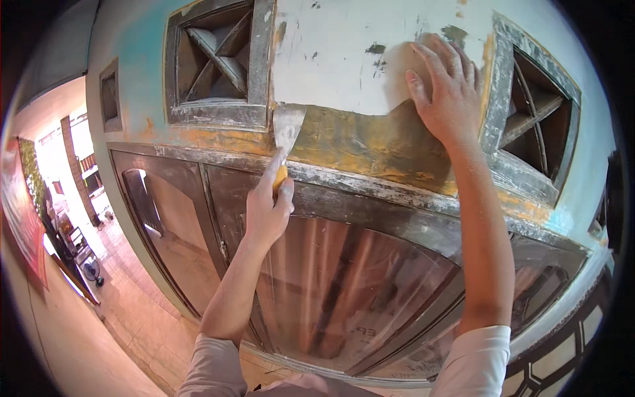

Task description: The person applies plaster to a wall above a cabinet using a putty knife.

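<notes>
My left hand [269,206] is closed round the yellow handle of a putty knife [289,128]. Its wide metal blade points up and lies against the wall beside the left vent frame, at the lower edge of the white paint. My right hand [451,92], fingers spread, rests on the white painted wall [331,59] near the right vent. Below that paint, a band of bare brown and ochre wall [360,142] shows, its upper border ragged. Dark chips [376,49] mark the white surface.
Wooden vents with crossed slats, left [217,59] and right [532,116], flank the white patch. Under them runs a worn wooden window frame [370,182] with glass panes [317,284]. To the left, a tiled floor [142,324] leads toward a small fan [91,270] and a bright opening.
</notes>
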`<state>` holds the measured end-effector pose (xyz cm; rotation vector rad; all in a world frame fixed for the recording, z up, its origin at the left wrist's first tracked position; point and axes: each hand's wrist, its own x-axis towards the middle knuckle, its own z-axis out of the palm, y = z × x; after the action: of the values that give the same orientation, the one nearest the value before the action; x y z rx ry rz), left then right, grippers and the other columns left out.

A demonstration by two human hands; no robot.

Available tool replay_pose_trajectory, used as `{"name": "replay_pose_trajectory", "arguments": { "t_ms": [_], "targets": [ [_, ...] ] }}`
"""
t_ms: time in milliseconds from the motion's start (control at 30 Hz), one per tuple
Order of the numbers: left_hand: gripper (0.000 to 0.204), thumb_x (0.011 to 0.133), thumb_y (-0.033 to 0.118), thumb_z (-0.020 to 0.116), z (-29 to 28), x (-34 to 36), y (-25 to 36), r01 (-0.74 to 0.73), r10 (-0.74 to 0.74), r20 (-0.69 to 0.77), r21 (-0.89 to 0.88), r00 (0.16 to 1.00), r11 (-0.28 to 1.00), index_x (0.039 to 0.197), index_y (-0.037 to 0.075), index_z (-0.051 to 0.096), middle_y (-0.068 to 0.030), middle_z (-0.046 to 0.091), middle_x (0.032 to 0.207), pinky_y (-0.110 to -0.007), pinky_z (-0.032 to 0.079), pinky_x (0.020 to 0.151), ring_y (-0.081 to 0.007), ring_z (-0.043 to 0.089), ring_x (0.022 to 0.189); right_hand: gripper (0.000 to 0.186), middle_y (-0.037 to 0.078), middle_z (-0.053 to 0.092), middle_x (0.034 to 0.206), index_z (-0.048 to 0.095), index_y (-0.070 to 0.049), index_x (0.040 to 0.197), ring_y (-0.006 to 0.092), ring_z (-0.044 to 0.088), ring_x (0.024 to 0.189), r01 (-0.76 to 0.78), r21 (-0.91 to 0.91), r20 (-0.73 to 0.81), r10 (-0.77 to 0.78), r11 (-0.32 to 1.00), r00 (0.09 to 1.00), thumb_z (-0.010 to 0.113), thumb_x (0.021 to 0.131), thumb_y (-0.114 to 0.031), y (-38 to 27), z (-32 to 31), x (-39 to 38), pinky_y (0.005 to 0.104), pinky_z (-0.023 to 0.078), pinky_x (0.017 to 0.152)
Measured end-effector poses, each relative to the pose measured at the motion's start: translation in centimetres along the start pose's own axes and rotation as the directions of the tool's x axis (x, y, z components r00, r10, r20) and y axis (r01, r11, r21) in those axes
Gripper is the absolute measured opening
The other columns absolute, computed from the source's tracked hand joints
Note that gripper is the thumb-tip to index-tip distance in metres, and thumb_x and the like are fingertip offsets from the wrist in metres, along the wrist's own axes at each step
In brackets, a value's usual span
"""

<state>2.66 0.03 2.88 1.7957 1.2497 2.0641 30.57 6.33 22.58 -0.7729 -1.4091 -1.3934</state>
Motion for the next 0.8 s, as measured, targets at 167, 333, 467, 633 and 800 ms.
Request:
{"name": "replay_pose_trajectory", "arguments": {
  "t_ms": [167,333,467,633,800],
  "targets": [
    [0.05,0.102,0.005,0.049,-0.1,3.8,3.9,-0.045,0.045,0.0,-0.051,0.999,0.998,0.152,0.007,0.045,0.0,0.056,0.081,-0.022,0.044,0.055,-0.0049,0.047,0.058,0.045,0.003,0.049,0.15,0.057,-0.033,0.14,0.0277,0.042,0.142,0.031,0.028,-0.024,-0.031,0.999,0.999,0.063,0.097,-0.041,0.5,0.4,-0.4,0.0516,0.03,0.119],
    [0.051,0.101,0.009,0.053,2.1,1.0,0.5,-0.064,0.062,-0.033,-0.06,0.998,0.996,0.151,0.011,0.046,-0.0046,0.065,0.086,-0.028,0.051,0.065,-0.0106,0.057,0.065,0.045,0.002,0.049,0.151,0.057,-0.032,0.14,0.0274,0.042,0.142,0.028,-0.001,-0.042,-0.028,1.0,0.999,0.064,0.096,-0.041,0.4,0.6,-0.4,0.0508,0.032,0.119],
    [0.049,0.1,0.01,0.053,2.2,2.0,1.4,-0.04,0.039,-0.013,-0.063,0.999,0.997,0.149,0.011,0.047,-0.0074,0.066,0.086,-0.03,0.052,0.067,-0.012,0.057,0.065,0.045,0.001,0.049,0.152,0.057,-0.032,0.139,0.0273,0.042,0.142,0.044,0.036,-0.041,-0.043,0.998,0.998,0.064,0.096,-0.04,0.5,0.6,-0.4,0.051,0.032,0.119],
    [0.048,0.101,0.005,0.046,1.4,5.3,4.2,-0.09,0.093,0.03,-0.094,0.995,0.992,0.149,0.01,0.045,-0.0022,0.056,0.084,-0.024,0.043,0.052,-0.0051,0.044,0.055,0.044,0.002,0.051,0.15,0.058,-0.031,0.138,0.0277,0.043,0.141,0.034,0.002,-0.04,-0.034,0.999,0.999,0.065,0.095,-0.039,0.8,0.5,-0.7,0.0513,0.031,0.119],
    [0.047,0.101,0.013,0.051,2.1,2.6,0.1,-0.099,0.099,0.006,0.114,0.995,0.988,0.147,0.011,0.044,-0.0212,0.07,0.104,-0.042,0.054,0.078,-0.0324,0.072,0.081,0.044,0.002,0.052,0.149,0.059,-0.031,0.138,0.0286,0.044,0.141,0.038,0.007,-0.065,-0.037,0.999,0.997,0.065,0.096,-0.039,0.1,0.5,-0.2,0.0509,0.032,0.118]
  ]
}}
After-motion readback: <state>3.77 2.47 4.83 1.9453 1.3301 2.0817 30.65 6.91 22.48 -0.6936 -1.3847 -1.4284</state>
